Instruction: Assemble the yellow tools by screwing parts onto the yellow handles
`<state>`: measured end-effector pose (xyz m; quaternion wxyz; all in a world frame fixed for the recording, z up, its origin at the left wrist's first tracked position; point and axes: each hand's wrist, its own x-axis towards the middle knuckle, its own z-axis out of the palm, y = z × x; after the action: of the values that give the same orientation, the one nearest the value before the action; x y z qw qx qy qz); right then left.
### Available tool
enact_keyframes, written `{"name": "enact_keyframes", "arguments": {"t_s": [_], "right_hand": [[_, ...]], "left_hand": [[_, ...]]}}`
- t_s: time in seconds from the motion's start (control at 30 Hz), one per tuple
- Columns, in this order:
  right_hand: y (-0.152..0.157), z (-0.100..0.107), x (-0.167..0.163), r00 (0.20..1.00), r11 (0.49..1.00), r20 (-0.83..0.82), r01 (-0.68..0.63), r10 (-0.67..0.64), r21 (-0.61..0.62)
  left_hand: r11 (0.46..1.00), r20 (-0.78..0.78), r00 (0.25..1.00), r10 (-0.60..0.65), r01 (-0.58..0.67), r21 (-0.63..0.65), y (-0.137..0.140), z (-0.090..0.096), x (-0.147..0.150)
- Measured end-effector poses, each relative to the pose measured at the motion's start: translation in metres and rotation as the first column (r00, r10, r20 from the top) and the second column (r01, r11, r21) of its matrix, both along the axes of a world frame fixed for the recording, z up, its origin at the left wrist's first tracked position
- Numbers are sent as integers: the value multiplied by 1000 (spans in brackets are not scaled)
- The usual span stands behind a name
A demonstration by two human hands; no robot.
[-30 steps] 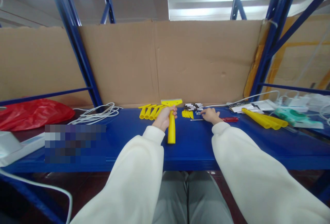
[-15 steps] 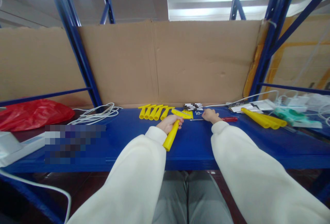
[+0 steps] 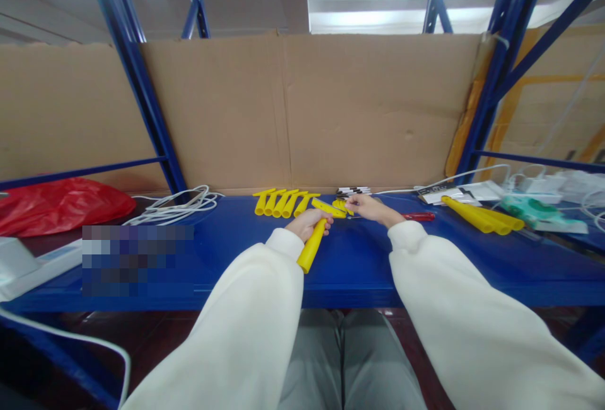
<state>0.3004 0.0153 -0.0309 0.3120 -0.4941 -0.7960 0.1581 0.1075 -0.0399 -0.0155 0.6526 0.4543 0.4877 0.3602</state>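
Note:
My left hand [image 3: 306,226] is wrapped around a yellow T-shaped handle [image 3: 312,251], whose tapered tube points down toward the table's front edge. Its flat crosspiece [image 3: 328,208] sticks out above my fingers. Close to the right end of that crosspiece, my right hand [image 3: 369,207] is closed in a pinch; whatever is between the fingertips is too small to make out. Behind the right hand lie loose yellow strips [image 3: 340,204], partly covered. A screwdriver with a red handle [image 3: 420,216] lies under the right wrist, its shaft mostly hidden.
Several yellow T-shaped pieces [image 3: 285,205] stand in a row at the back. Black-and-white pieces [image 3: 354,191] are stacked by the cardboard wall [image 3: 368,114]. To the right lie yellow tubes [image 3: 482,218] and a green packet [image 3: 534,207]; to the left, white cables [image 3: 184,208] and a red bag [image 3: 66,205].
My right hand has moved left, from beside the small metal parts at the back to the crosspiece. The left hand keeps its hold on the yellow handle, almost still.

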Motion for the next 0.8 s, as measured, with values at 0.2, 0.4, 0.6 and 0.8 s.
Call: {"name": "enact_keyframes", "arguments": {"t_s": [0.2,0.4,0.6,0.8], "right_hand": [[-6,-3,-17,990,989,-12,-139,139,52],[-5,-6,-16,989,992,-72,-127,126,-7],[-10,-5,-19,979,992,-191,-88,69,-92],[-16,-3,-22,971,982,-239,-72,28,-176]], "left_hand": [[999,37,999,-38,39,-12,5,-4,-2],[1000,-5,1000,-27,27,-4,2,-3,0],[1000,-29,1000,-11,11,4,-3,0,2],[1000,-44,999,-12,12,5,-6,3,3]]}}
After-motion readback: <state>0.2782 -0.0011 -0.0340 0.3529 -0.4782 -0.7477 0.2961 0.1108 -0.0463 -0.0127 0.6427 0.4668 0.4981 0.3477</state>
